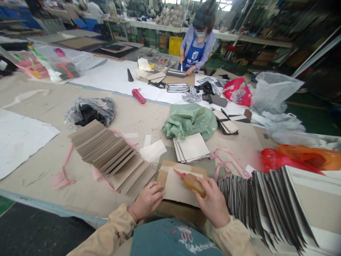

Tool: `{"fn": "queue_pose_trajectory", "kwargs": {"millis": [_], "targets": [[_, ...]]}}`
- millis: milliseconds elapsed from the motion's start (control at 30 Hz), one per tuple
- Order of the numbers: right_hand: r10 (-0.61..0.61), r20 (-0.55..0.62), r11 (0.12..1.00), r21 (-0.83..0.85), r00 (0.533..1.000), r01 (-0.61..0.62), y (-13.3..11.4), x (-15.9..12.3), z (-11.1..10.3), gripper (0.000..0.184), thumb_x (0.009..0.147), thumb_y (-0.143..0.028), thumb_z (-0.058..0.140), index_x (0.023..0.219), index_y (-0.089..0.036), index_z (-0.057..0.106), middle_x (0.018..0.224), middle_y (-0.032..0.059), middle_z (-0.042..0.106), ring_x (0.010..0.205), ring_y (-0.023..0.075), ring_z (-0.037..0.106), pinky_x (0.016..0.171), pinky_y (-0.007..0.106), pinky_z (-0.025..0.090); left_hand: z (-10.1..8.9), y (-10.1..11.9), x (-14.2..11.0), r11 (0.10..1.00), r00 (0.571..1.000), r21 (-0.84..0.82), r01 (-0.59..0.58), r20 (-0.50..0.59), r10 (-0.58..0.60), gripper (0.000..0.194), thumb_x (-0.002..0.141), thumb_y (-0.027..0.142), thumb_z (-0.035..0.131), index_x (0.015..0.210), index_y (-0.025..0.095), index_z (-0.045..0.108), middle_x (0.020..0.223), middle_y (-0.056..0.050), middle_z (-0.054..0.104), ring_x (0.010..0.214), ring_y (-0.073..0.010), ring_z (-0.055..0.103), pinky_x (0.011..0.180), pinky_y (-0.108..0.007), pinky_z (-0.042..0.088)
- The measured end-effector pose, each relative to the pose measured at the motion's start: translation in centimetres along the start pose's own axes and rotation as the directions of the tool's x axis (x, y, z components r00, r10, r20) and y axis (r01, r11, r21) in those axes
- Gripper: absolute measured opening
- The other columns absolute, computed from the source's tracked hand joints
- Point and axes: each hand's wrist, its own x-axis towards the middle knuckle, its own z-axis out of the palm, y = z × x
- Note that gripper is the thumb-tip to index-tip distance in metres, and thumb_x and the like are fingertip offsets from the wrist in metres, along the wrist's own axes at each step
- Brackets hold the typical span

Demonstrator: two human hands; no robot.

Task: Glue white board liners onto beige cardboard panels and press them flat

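Note:
My right hand [214, 204] is wrapped round an amber squeeze glue bottle [194, 184], its red nozzle pointing left and low over a pale beige cardboard panel [174, 190]. That panel lies on a brown cardboard piece [162, 172] at the table's front edge. With fingers curled together, my left hand [149, 200] grips the panel's left edge; its fingertips are partly hidden. A fanned stack of grey-brown cardboard sheets [102, 147] leans to the left. On the right stands a long row of dark-edged pale panels [266, 199]. Behind my hands are several pale panels [193, 147].
A green sack [190, 121] and a plastic bag with black material [90, 112] lie further back. Pink fabric strips [230, 160] trail over the table. Red and orange bags [303, 158] sit at right. Across the table, a co-worker in a blue apron [195, 55] holds a brush.

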Motion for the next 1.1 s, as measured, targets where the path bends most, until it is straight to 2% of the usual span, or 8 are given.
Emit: {"fn": "queue_pose_trajectory", "kwargs": {"millis": [233,367,700,833,1100], "targets": [[0.169,-0.022,0.984,-0.059,0.985,-0.17,0.9,-3.1,-1.2,0.039,0.078,-0.023,0.056,0.116,-0.024,0.052,0.103,0.0066,0.051,0.093,0.0211,0.056,0.081,0.034,0.051,0.6,-0.7,-0.3,1.0,1.0,0.01,-0.016,0.017,0.016,0.023,0.086,0.014,0.049,0.103,0.02,0.064,0.113,-0.009,0.06,0.107,-0.0215,0.05,0.092,-0.039,0.048],[0.242,-0.083,0.965,-0.08,0.967,-0.249,1.5,-4.8,-2.1,0.038,0.079,-0.027,0.055,0.116,-0.026,0.051,0.103,0.0061,0.051,0.091,0.0212,0.057,0.078,0.034,0.052,0.7,-1.0,-0.4,0.999,0.999,0.027,-0.033,0.023,0.033,0.022,0.086,0.014,0.05,0.101,0.02,0.063,0.114,-0.009,0.059,0.107,-0.0219,0.05,0.092,-0.039,0.047],[0.321,-0.218,0.926,-0.132,0.922,-0.354,4.0,-7.7,-2.7,0.037,0.079,-0.036,0.057,0.115,-0.025,0.053,0.099,0.0052,0.053,0.086,0.0206,0.059,0.07,0.032,0.053,0.5,-0.9,-0.2,0.996,0.998,0.064,-0.059,0.001,0.059,0.019,0.086,0.015,0.051,0.1,0.019,0.064,0.111,-0.009,0.061,0.104,-0.022,0.052,0.088,-0.036,0.05],[0.368,-0.217,0.908,-0.126,0.904,-0.4,3.7,-8.0,-3.1,0.035,0.079,-0.035,0.057,0.113,-0.026,0.054,0.1,0.004,0.054,0.087,0.0196,0.059,0.071,0.031,0.052,0.3,-0.8,0.0,0.995,0.997,0.069,-0.075,-0.019,0.076,0.019,0.086,0.015,0.051,0.099,0.019,0.065,0.109,-0.009,0.062,0.104,-0.0218,0.052,0.088,-0.037,0.049],[0.36,-0.111,0.922,-0.113,0.926,-0.371,3.2,-9.9,-4.6,0.033,0.08,-0.031,0.057,0.113,-0.026,0.053,0.1,0.0042,0.053,0.086,0.0194,0.058,0.072,0.031,0.05,0.2,-0.8,0.1,0.995,0.996,0.06,-0.083,-0.012,0.084,0.019,0.084,0.015,0.053,0.099,0.019,0.065,0.11,-0.01,0.062,0.101,-0.0216,0.054,0.087,-0.038,0.048]]}}
